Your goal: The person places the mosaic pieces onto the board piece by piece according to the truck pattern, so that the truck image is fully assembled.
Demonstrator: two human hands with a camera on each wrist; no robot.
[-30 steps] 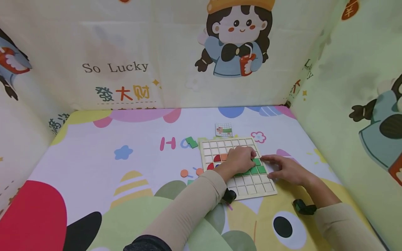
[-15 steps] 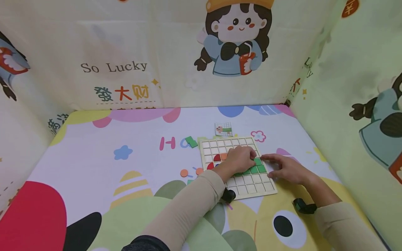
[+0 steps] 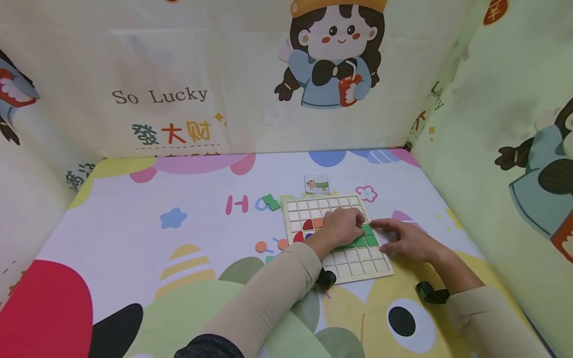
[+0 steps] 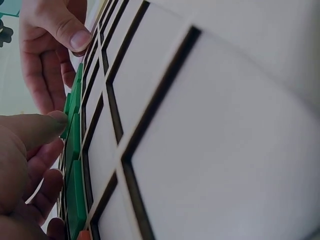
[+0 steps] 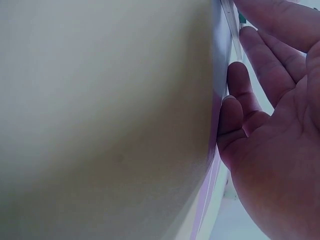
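In the head view a pale grid board point(image 3: 358, 269) lies on the table. My left hand point(image 3: 342, 226) reaches over it, and in the left wrist view its thumb point(image 4: 50, 126) touches a green tile point(image 4: 66, 107) that sits slightly above a row of other green tiles point(image 4: 76, 195). The fingers are curled close by, so the tile looks pinched, though the index fingertip is hidden. Red pieces point(image 3: 298, 237) and an orange square point(image 3: 318, 223) sit in cells to the left. My right hand point(image 3: 409, 241) rests at the board's right edge with relaxed fingers, thumb and fingertips against the rim.
Behind the board lies a small picture card point(image 3: 317, 184). Green pieces point(image 3: 271, 202) lie to its left, and orange discs point(image 3: 261, 246) sit nearer, left of the board. Patterned cloth walls point(image 3: 241, 74) enclose the printed tabletop point(image 3: 201, 189).
Both hands hold nearly the same place across the frames. The head view shifts very slightly; no piece visibly moves.
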